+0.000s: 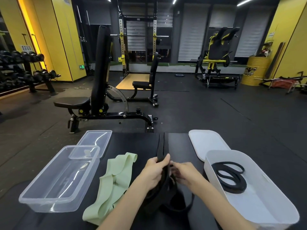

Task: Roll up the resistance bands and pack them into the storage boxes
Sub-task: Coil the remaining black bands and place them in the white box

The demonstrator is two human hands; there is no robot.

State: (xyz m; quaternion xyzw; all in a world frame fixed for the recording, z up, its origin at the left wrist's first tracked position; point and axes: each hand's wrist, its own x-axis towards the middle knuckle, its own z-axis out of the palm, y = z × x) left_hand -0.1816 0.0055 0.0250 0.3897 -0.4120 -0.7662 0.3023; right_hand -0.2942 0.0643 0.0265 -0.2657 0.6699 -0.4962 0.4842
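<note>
A wide black resistance band [162,145] stretches away from me along the black mat. My left hand [155,171] grips its near part, thumb over the strap. My right hand [184,171], blurred, pinches the same band just beside the left. The rolled part of the band bulges below my hands. A light green band [116,181] lies crumpled left of my hands. A coiled thin black band [230,176] sits inside the white storage box [216,156] on the right. The clear storage box [33,196] on the left holds nothing.
A clear lid [98,140] lies behind the clear box and a white lid [204,143] behind the white box. Beyond the mat stand an adjustable bench [99,103], a squat rack, a dumbbell rack at left and a yellow barrel at right.
</note>
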